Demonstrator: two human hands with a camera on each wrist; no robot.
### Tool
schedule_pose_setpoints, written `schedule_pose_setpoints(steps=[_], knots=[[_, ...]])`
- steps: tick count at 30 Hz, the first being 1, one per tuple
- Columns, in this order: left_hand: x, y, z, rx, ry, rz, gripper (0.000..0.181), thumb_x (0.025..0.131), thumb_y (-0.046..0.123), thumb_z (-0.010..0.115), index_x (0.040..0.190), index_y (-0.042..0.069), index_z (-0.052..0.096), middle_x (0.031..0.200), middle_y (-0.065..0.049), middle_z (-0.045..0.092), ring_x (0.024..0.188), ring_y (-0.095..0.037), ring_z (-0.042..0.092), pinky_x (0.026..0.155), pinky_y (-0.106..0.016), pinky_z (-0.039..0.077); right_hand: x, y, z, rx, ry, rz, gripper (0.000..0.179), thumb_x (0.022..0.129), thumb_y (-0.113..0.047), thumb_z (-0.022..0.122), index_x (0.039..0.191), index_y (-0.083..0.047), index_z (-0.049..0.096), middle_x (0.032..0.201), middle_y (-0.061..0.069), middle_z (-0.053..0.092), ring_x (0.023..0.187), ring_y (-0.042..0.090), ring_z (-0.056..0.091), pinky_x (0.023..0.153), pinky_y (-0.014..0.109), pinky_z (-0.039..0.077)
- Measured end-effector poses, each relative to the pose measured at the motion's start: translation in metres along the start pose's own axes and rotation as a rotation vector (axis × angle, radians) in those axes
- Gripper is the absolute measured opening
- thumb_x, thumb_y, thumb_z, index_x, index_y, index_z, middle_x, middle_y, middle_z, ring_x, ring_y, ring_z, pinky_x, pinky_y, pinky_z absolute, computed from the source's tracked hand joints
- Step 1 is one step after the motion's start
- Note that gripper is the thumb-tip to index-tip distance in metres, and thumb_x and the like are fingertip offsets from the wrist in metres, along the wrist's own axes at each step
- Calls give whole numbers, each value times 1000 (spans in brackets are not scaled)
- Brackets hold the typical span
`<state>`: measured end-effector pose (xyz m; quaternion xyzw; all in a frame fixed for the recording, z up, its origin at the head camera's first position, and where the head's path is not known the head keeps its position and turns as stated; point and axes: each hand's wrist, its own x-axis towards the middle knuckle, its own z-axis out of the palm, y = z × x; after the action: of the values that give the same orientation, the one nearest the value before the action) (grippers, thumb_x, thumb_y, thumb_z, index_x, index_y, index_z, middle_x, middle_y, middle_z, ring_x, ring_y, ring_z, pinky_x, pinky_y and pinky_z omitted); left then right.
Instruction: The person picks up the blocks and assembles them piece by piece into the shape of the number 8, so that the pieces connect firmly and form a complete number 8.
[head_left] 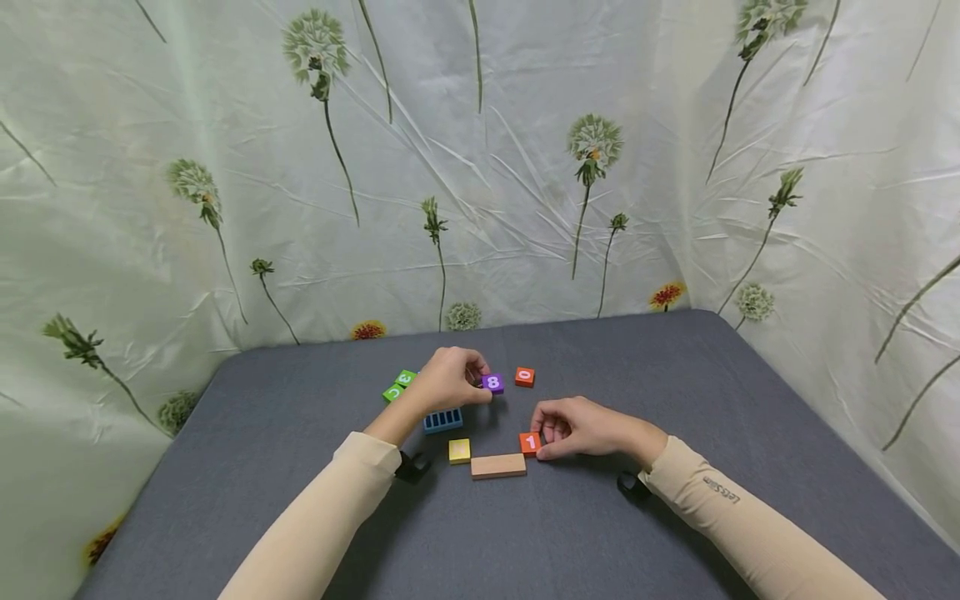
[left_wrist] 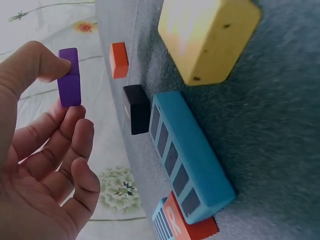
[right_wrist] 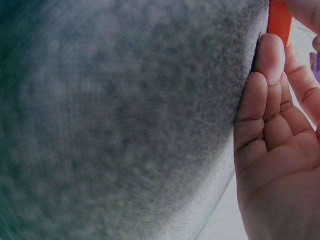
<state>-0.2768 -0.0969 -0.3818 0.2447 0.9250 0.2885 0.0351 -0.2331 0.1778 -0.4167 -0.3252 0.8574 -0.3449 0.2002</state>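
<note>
My left hand (head_left: 450, 379) pinches a purple number block (head_left: 492, 383) marked 8 between thumb and fingers. In the left wrist view the purple block (left_wrist: 69, 90) is held up off the table, one thin side toward the camera. Lower right, my right hand (head_left: 588, 427) grips an orange-red block (head_left: 529, 443) marked 1, its thumb at the near corner and fingers at the far one. That block lies at the right end of a plain wooden bar (head_left: 498, 467). Only part of the orange-red block (right_wrist: 280, 22) shows in the right wrist view, at the top edge.
A yellow block (head_left: 459, 451) lies by the bar's left end. Behind it is a blue block with dark bars (head_left: 443, 421). Green blocks (head_left: 393, 392) lie partly behind the left arm, and an orange-red 0 block (head_left: 525, 377) farther back. Grey cloth (head_left: 300, 467) covers the table.
</note>
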Motion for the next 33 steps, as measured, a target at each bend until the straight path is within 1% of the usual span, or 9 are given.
schedule_pose_setpoints(steps=[7,13,18,23,28,30,33], knots=[[-21,2,-3,-13,-3,21,19,84,20,88,97,13,76,88,2,73,78,-8,61,73,-28,52,0,0,1,5,3,-2,24,95,-25,83,107,-12,68,86,-4,62,74,5,55,67,21,45],[-40,6,-3,-16,-4,55,20,82,18,87,96,13,75,88,0,73,76,-7,59,72,-27,50,0,0,2,0,8,0,24,95,-25,83,107,-13,67,87,-5,62,74,6,55,67,21,45],[-55,7,-1,-11,12,46,21,81,19,89,95,14,74,86,0,72,75,-7,58,70,-26,49,0,0,2,-10,10,8,23,95,-26,83,107,-15,67,86,-8,61,74,4,55,67,21,45],[-70,9,4,-19,20,24,22,80,17,89,94,14,73,86,1,70,75,-8,58,69,-25,48,-1,-1,2,2,10,8,24,95,-25,83,107,-13,67,87,-7,61,74,4,55,67,21,45],[-84,10,8,-43,41,41,21,76,12,87,92,13,73,84,0,70,75,-10,59,68,-24,48,-1,-1,2,-3,12,20,24,94,-25,84,107,-14,67,86,-7,61,74,5,55,68,20,45],[-89,10,9,-46,36,44,21,75,12,87,92,14,73,83,0,70,74,-9,59,68,-24,48,-1,-1,2,-8,13,28,24,94,-26,84,107,-15,67,86,-8,61,74,4,55,68,20,45],[-95,11,9,-48,21,31,22,77,14,88,93,15,73,83,1,69,73,-6,58,68,-23,48,-1,-1,2,-9,12,24,24,94,-25,84,108,-15,66,87,-7,61,75,5,55,68,21,45]])
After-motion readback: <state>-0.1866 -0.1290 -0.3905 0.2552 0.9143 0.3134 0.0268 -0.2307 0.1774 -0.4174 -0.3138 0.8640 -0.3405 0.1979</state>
